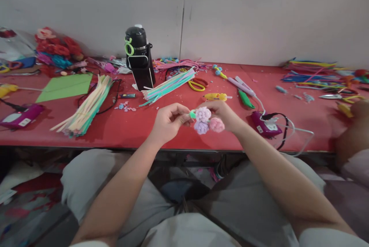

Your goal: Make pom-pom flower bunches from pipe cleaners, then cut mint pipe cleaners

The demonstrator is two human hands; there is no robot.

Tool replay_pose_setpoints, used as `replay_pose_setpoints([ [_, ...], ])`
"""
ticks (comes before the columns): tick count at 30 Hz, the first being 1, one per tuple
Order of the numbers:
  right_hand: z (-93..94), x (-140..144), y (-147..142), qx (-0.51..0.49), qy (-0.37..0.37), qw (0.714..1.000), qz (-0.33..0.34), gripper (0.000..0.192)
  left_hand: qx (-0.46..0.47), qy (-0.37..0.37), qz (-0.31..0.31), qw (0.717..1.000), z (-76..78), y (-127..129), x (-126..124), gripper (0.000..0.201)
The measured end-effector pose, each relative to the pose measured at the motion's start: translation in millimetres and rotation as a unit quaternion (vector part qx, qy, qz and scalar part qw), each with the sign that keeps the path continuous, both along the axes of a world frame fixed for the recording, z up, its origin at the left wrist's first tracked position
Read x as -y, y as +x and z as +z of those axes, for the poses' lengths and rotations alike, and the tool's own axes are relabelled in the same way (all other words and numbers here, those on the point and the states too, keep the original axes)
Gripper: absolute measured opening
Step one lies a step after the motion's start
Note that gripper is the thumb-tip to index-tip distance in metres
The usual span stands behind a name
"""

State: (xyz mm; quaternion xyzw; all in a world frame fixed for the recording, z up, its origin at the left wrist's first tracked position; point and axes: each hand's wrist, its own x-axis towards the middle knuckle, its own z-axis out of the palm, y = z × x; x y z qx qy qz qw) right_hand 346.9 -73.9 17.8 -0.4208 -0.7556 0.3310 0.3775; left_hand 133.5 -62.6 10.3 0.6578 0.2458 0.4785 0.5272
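Observation:
My left hand (168, 121) and my right hand (223, 115) meet above the front edge of the red table (129, 131). Between them is a small bunch of fuzzy pipe-cleaner flowers (206, 121): two lilac pompoms and one pink one. My right hand grips the bunch from the right. My left hand pinches a green piece (192, 114) at its left side. Both forearms reach up from my lap.
On the table stand a black bottle in a black holder (140, 59), bundles of pipe cleaners (86, 108) (168, 85), yellow scissors (197, 84), a green sheet (65, 87), purple devices with cables (263, 126) (20, 116). Another person's arm (353, 135) is at the right edge.

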Motion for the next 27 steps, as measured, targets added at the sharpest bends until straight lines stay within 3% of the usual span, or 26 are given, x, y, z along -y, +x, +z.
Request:
replay_pose_setpoints([
  [2,-14.1,4.7,-12.2,-0.022,-0.022,0.999,0.013,0.025,0.012,0.005,0.031,0.999,0.2,0.3,-1.6,0.026],
  [5,-26.8,19.9,-36.6,-0.044,-0.032,0.998,-0.034,0.036,-0.046,0.075,0.134,0.987,0.2,-1.8,-2.3,0.011],
  [9,-27.3,44.4,-64.4,-0.085,-0.109,0.990,-0.019,0.041,-0.188,0.244,0.241,0.920,-3.5,-5.2,-2.8,0.009],
  [13,-23.4,59.2,-74.8,-0.124,-0.163,0.979,-0.016,0.035,-0.262,0.308,0.247,0.880,-10.7,-6.0,-7.0,0.013],
  [15,-20.5,60.7,-71.0,-0.059,-0.122,0.990,-0.043,0.035,-0.294,0.318,0.224,0.873,-11.9,-7.5,-9.8,0.015],
  [17,-15.3,58.5,-61.6,0.036,-0.035,0.995,-0.083,0.033,-0.324,0.322,0.185,0.870,-10.4,-10.4,-11.8,0.018],
  [20,-1.6,48.6,-41.3,0.134,0.120,0.974,-0.135,0.024,-0.337,0.308,0.119,0.882,-5.0,-15.1,-11.9,0.023],
  [22,9.2,38.3,-27.2,0.149,0.186,0.961,-0.139,0.022,-0.313,0.266,0.080,0.908,-0.9,-16.5,-9.6,0.027],
  [24,17.7,26.7,-14.9,0.119,0.197,0.965,-0.128,0.022,-0.257,0.192,0.042,0.946,2.9,-15.5,-6.3,0.026],
  [27,19.4,12.4,-3.5,0.047,0.107,0.990,-0.081,0.026,-0.140,0.074,-0.012,0.987,7.2,-11.2,-1.9,0.010],
])
